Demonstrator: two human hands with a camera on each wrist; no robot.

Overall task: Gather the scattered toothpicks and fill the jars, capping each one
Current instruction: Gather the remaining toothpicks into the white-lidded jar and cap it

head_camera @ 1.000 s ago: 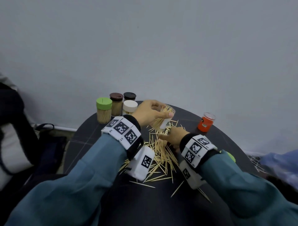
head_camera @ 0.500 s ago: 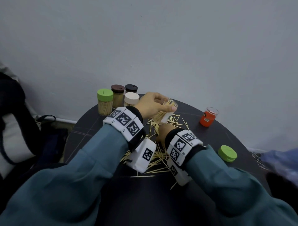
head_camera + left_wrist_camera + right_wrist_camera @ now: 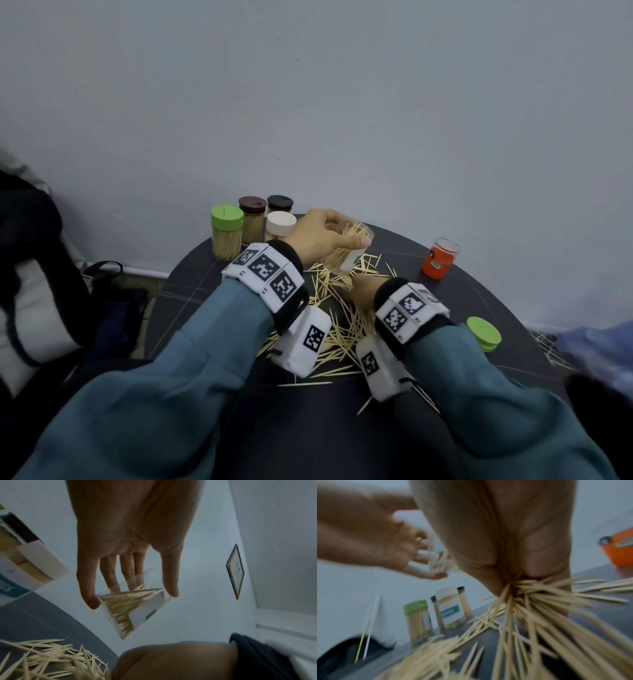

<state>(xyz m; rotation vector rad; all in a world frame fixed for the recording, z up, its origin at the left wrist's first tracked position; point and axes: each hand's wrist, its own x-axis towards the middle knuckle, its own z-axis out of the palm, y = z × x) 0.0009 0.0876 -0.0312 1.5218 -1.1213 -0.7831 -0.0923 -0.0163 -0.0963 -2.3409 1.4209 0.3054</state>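
My left hand (image 3: 318, 236) grips a clear jar (image 3: 346, 253) by its rim, tilted above the table and part full of toothpicks. The left wrist view shows the fingers and thumb round the jar (image 3: 132, 609), its white label facing right. Just below it my right hand (image 3: 364, 289) is down on the heap of scattered toothpicks (image 3: 342, 329). In the blurred right wrist view that hand (image 3: 513, 540) is closed round a bunch of toothpicks (image 3: 522, 592) fanning out beneath it.
Several capped jars stand at the table's back left: green (image 3: 226, 236), brown (image 3: 252, 219), black (image 3: 280, 204), white (image 3: 281, 226). An orange jar (image 3: 441, 257) stands uncapped at the back right. A loose green lid (image 3: 483, 333) lies right of my right wrist. The round table (image 3: 342, 428) is dark.
My right arm has swung left, uncovering the green lid, and the hand now sits under the jar on the heap. The left hand still holds the tilted jar.
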